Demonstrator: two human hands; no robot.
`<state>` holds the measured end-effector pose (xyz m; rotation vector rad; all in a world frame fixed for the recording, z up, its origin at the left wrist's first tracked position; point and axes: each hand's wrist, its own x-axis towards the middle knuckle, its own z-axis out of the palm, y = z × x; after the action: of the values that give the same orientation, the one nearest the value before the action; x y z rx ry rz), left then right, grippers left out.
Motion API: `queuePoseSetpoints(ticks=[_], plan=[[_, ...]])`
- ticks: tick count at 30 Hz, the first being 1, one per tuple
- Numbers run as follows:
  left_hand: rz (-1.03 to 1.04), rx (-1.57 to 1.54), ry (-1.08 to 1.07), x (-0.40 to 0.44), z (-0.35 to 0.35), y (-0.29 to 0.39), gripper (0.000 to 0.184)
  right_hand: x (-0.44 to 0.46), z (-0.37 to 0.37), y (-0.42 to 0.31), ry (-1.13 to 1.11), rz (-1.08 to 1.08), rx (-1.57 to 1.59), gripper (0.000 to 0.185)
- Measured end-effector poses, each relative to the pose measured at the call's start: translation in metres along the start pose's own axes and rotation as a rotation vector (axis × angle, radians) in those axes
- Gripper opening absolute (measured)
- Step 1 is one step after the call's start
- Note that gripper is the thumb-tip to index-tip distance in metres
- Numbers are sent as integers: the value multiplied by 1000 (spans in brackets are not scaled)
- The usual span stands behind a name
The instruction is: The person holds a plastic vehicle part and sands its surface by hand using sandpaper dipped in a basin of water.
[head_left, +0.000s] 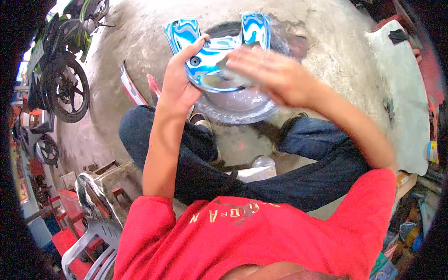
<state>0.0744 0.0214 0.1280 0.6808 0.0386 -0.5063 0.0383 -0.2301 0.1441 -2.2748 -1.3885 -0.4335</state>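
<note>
A glossy blue and white patterned panel (221,44) is held up over a round basin (233,114) of cloudy water on the floor. My left hand (183,74) grips the panel's left side, with the thumb on its face. Against the right part of the panel lies my right hand (268,72), blurred by motion. Its fingers are pressed on something greyish, too smeared to name.
Red and white panels (132,86) lie on the floor left of the basin. Motorcycles (67,86) stand at the far left, a plastic chair (95,228) at the lower left. A pale board (406,102) is at the right. A clear plastic item (263,168) sits between my legs.
</note>
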Motion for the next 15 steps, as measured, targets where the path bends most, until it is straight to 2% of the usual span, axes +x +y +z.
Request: queuePoseSetpoints(ticks=[2,3,8,10,13,15], plan=[[19,16,39,1,1,-1,20,-14,9,42,105,129,15,42],[15,22,56,2,-1,-2,20,-13,0,45,105,260,-89,42],[61,6,127,5,-2,-11,20,5,7,-16,3,77,16,57],[102,-24,131,6,2,-17,18,3,10,2,-31,108,-85,53],[125,-34,172,4,13,-34,30,0,9,27,34,555,168,48],[126,-14,236,1,26,-43,44,4,19,7,42,410,96,45]])
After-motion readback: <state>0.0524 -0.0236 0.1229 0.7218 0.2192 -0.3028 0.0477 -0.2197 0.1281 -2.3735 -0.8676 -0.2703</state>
